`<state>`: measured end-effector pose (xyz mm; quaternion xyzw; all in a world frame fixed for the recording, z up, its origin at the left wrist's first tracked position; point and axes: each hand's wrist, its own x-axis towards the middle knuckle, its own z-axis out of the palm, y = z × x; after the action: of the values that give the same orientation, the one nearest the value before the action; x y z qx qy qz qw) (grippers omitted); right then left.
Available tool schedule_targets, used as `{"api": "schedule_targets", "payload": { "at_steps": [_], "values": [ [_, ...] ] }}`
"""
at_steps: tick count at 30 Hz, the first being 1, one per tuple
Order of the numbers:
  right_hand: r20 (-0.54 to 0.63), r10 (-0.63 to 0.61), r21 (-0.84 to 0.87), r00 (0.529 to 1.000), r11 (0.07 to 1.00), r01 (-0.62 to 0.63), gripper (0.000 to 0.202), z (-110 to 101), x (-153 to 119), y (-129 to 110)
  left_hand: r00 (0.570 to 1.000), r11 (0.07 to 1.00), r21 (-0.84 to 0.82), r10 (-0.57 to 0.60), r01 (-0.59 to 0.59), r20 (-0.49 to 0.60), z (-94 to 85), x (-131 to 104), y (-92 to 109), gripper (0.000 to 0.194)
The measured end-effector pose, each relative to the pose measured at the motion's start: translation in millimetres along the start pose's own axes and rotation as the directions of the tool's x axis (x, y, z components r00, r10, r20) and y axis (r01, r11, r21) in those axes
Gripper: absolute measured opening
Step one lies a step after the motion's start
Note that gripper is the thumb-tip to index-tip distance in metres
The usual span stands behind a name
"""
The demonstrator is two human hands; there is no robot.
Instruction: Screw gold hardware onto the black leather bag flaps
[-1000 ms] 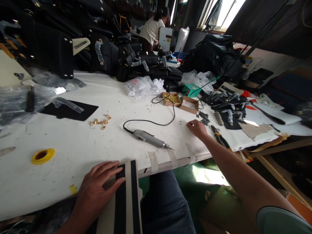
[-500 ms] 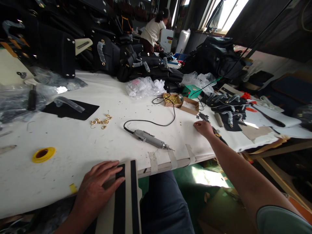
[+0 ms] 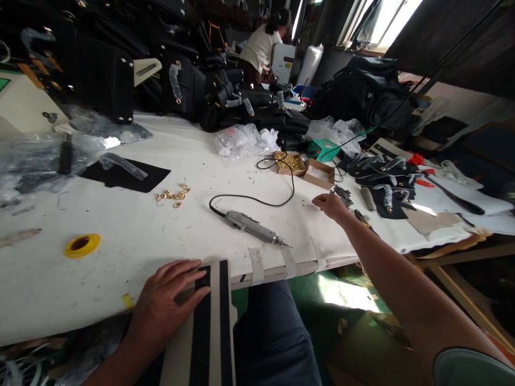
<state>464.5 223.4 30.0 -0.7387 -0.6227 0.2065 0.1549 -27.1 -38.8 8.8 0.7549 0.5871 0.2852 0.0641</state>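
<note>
My left hand (image 3: 171, 295) lies with fingers stretched over a beige panel with black stripes (image 3: 215, 321), which extends over the table's near edge. My right hand (image 3: 330, 206) reaches out above the table, fingers drawn together; whether they hold anything is hidden. Just left of its fingertips lie a few tiny gold-coloured pieces (image 3: 303, 203). Between the hands rests a grey electric screwdriver (image 3: 255, 228), its bit pointing right and its black cord running back. Dark jagged scraps (image 3: 343, 195) sit right behind my right hand.
Small cardboard boxes hold gold-coloured hardware (image 3: 289, 162) and whitish pieces (image 3: 319, 171). A green box (image 3: 322, 149) stands behind them. Gold fittings (image 3: 175, 194), a black panel (image 3: 129, 175) and a yellow tape roll (image 3: 82, 245) lie left. Black bags (image 3: 183, 88) crowd the back; a person (image 3: 257, 48) works beyond.
My right hand has moved left, closer to the tiny gold-coloured pieces. My left hand stays on the striped panel. The whole view has shifted slightly.
</note>
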Motion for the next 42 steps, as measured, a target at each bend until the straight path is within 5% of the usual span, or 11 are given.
{"api": "schedule_targets", "payload": {
  "at_steps": [8, 28, 42],
  "values": [
    [0.059, -0.018, -0.055, 0.998, 0.998, 0.021, 0.025, 20.4, -1.6, -28.6, 1.000, 1.000, 0.003, -0.019, 0.019, 0.010, 1.1, -1.0, 0.7, 0.032],
    [0.035, 0.089, -0.307, 0.995, 0.949, -0.075, 0.023, 18.1, -3.1, -50.4, 0.999, 0.999, -0.031, -0.036, 0.036, 0.007, 0.3, -2.2, 3.3, 0.029],
    [0.031, -0.076, -0.443, 0.997, 0.893, 0.082, 0.032, 21.3, -33.2, -65.2, 0.999, 1.000, 0.016, -0.014, 0.014, -0.031, 0.6, -2.5, 3.1, 0.027]
  ]
}}
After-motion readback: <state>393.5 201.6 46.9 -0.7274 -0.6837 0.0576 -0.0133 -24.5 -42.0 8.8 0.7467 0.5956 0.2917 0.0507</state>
